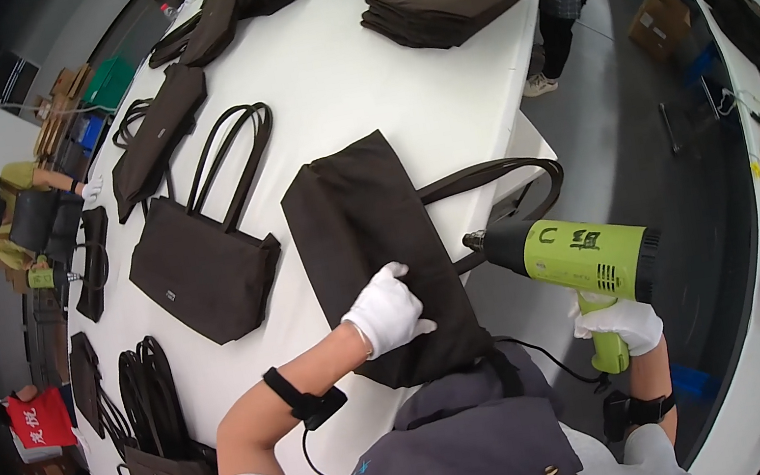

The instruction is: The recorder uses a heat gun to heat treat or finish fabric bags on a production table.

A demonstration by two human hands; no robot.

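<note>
Your view comes from the left of two fisheye cameras on your head, facing down and forward, over your slate-grey cloth apron (444, 451) at six o'clock and onto the long, smooth white table (306, 85) reaching away toward twelve. It sits near: your white-gloved left hand (387, 311) shows just below centre, your white-gloved right hand (627, 323) at four o'clock. The wide lens takes in a co-worker in yellow-green (19, 175) between nine and ten o'clock and bends the white side bench (757, 357) around three o'clock into an arc.
</note>
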